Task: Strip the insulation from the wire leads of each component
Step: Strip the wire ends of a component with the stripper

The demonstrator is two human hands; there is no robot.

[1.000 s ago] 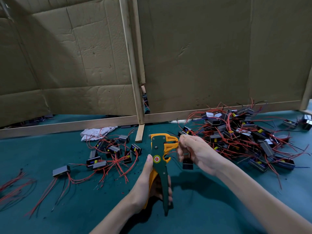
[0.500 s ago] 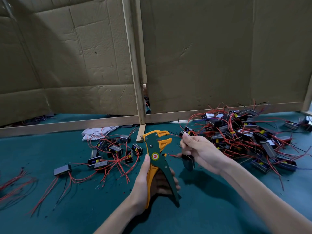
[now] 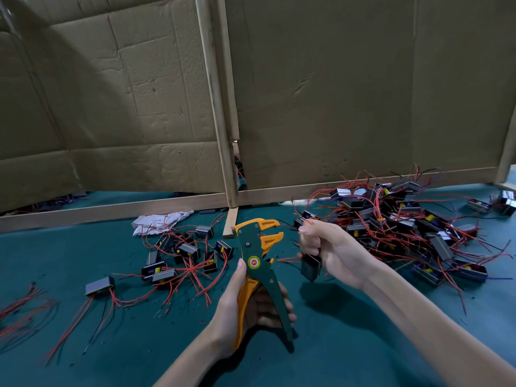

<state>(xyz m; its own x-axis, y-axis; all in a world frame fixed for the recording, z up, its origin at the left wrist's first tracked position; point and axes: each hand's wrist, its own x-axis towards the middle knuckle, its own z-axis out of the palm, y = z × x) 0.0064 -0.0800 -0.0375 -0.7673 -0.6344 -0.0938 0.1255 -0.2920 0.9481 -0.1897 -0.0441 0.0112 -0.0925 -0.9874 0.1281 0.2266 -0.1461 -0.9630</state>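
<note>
At frame centre the left hand (image 3: 240,305) grips a wire stripper (image 3: 258,263); the right hand (image 3: 332,251) holds a black component (image 3: 310,266) beside it.

I see the green-and-orange stripper (image 3: 259,263) upright in my left hand (image 3: 237,311), jaws apart; the black component (image 3: 311,268) hangs just beside it from my right hand (image 3: 332,252).
</note>
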